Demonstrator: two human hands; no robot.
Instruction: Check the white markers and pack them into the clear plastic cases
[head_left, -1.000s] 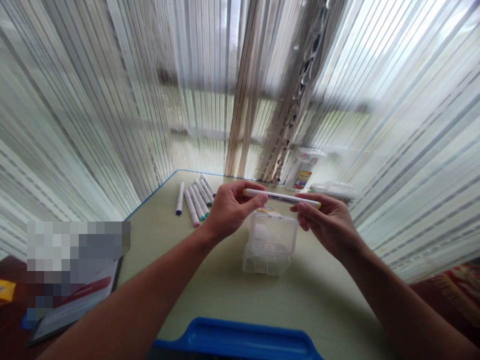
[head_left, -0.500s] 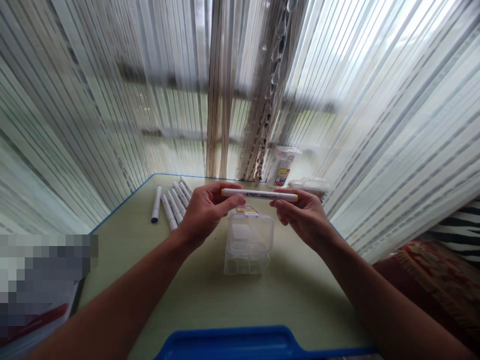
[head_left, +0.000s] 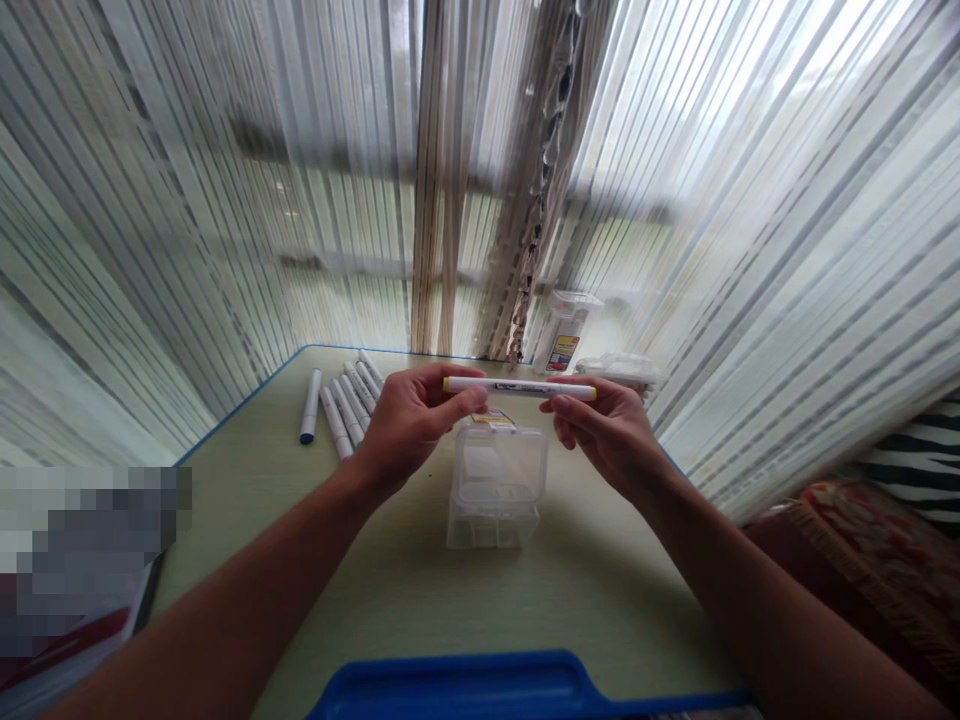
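Filling the background beyond both grips, a pale string curtain [head_left: 337, 200] with a darker beaded strip hanging roughly behind the held piece. Spread out below the grips, a pale green surface [head_left: 600, 600] with blue edging. Off to the right of the right grip, past the forearm, a fringed patterned cloth [head_left: 862, 520]. On the wearer's side of both grips, a blue moulded tray [head_left: 457, 685], cut off by the lower border. Now the left hand [head_left: 409, 420] and right hand [head_left: 611, 420], both raised above the surface, with thumb and fingers pinching one white marker [head_left: 517, 388] near its opposite ends. Below the gap between the grips, a clear plastic box [head_left: 501, 465] on the surface; beyond the right grip, near the curtain, an upright clear container [head_left: 576, 330]. Just left of the left grip, partly hidden by it, loose white markers [head_left: 346, 400], one blue-ended and a little apart. Held between the grips, not lying off to either side: long axis running left to right, nearly level, crosswise above the box, with yellow at each tip and neither hand nearer. On its barrel, dark printing [head_left: 514, 387] facing up, too small to read. On the upright container, a yellow, red and blue label [head_left: 562, 353]; wording and brand likewise illegible.
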